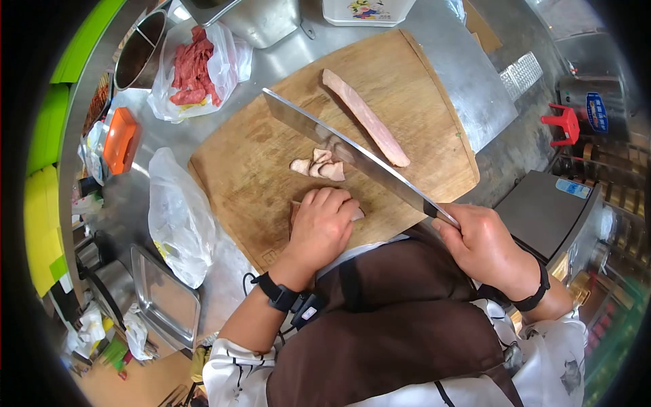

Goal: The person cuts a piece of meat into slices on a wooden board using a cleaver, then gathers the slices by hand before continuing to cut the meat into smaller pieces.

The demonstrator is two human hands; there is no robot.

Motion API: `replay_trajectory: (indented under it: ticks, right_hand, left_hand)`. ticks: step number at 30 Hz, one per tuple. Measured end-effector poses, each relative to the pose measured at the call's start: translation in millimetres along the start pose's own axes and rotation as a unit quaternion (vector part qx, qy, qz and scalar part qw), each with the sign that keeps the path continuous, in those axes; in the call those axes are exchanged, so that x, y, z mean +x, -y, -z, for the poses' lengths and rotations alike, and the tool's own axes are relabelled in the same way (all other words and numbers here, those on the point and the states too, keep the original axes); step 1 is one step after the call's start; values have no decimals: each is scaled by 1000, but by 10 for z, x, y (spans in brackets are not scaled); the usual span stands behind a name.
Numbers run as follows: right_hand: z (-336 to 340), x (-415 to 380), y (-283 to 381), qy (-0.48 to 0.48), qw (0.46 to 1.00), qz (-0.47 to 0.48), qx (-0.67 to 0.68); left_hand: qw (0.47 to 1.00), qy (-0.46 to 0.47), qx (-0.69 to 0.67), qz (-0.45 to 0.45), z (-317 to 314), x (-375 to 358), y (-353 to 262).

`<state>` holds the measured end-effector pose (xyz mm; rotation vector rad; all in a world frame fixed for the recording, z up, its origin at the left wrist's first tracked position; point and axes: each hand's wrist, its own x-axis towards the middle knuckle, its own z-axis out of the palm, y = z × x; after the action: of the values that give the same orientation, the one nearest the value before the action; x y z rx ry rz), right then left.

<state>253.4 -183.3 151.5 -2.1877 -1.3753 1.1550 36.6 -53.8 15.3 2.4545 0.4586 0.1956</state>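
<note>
My right hand [475, 241] is wrapped round the handle of a broad, long-bladed kitchen knife [359, 159]. The blade slants up and left across the wooden cutting board [251, 169]. My left hand [322, 224] presses with curled fingers on a piece of meat [293, 214], mostly hidden beneath it. Several thin slices of meat [320, 166] lie overlapping just beyond those fingers, on the near side of the blade. On the blade's far side rests a long pale strip of meat [366, 119].
Raw red meat [194, 68] sits in a plastic bag [163, 95] at the upper left. A second clear bag [178, 217] lies left of the board. Nearby are an orange container [121, 140], a steel tray [166, 295] and, at the top, a white tray [369, 12].
</note>
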Motion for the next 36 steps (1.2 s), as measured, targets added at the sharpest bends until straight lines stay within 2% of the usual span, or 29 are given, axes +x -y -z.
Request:
replay_trajectory:
  ticks: [3, 7, 10, 11, 12, 13, 14, 15, 16, 17, 19, 20, 21, 24, 27, 30, 33, 36]
  right_hand:
    - [-10, -107, -77, -3, 1000, -16, 6]
    - [-69, -180, -196, -10, 1000, 1, 15]
    - [-77, -159, -213, 12, 999, 4, 32]
    - [-86, -135, -240, 21, 999, 9, 39]
    - [-98, -105, -263, 30, 998, 15, 44]
    - [-127, -58, -279, 45, 992, 12, 117]
    - [-170, 6, -295, 60, 980, 11, 188]
    - [-196, 86, -311, 75, 963, 11, 257]
    - [-189, 185, -335, 160, 930, -58, 327]
    - [-215, 268, -331, 190, 899, -59, 390]
    - [-285, 444, -280, 251, 822, -64, 507]
    - [-323, 510, -222, 259, 802, -67, 533]
    - [-389, 596, -222, 279, 785, -53, 550]
    - [-522, 717, -175, 284, 770, -52, 569]
    - [-570, 703, -172, 290, 764, -71, 572]
    - [-572, 590, -263, 298, 761, -97, 568]
    - [-502, 437, -392, 294, 769, -119, 555]
    - [-418, 221, -579, 266, 780, -132, 551]
  left_hand:
    - [997, 52, 33, 45, 69, 38, 0]
    - [983, -124, 102, 90, 279, 131, 195]
    - [944, -261, 40, 198, 495, 103, 288]
    - [912, -295, -126, 256, 518, 68, 268]
    - [849, -321, -289, 304, 533, 18, 235]
    - [759, -338, -443, 338, 545, -36, 207]
    - [706, -274, -585, 290, 512, -129, 229]
    - [628, -237, -698, 248, 455, -173, 192]
    - [539, -193, -796, 197, 384, -169, 119]
    - [441, -142, -875, 141, 342, -138, 22]
    - [362, -179, -887, 225, 321, -1, -249]
    - [325, -149, -917, 178, 241, -24, -216]
    - [227, -117, -965, 52, 167, 21, -205]
    - [208, -161, -965, 25, 161, 99, -205]
    - [194, -154, -969, 1, 148, 41, -78]
    - [235, -175, -955, 36, 163, 13, 67]
    - [241, -180, -953, 31, 232, 56, 123]
    - [224, -191, -956, 15, 304, 123, 181]
